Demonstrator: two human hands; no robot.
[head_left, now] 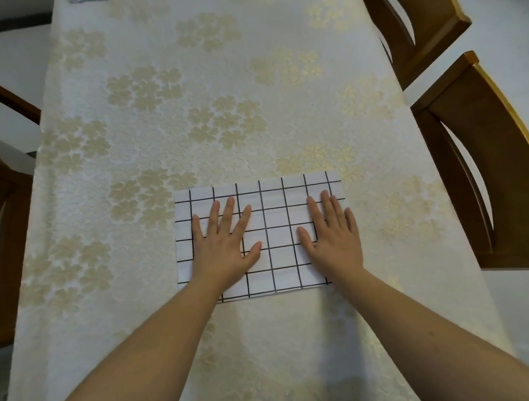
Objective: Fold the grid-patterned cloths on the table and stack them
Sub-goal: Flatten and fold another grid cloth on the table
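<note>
The cloth lies on the table, near its front edge, pressed flat under the left hand and right hand, fingers straight. Creases are best smoothed outward before the next fold.

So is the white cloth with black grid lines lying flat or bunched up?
Flat: the white black-gridded cloth forms a smooth rectangle, left hand and right hand pressing it.

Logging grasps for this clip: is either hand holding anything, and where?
Nothing is held. The left hand and right hand lie flat, fingers straight, pressing the grid-patterned cloth.
</note>
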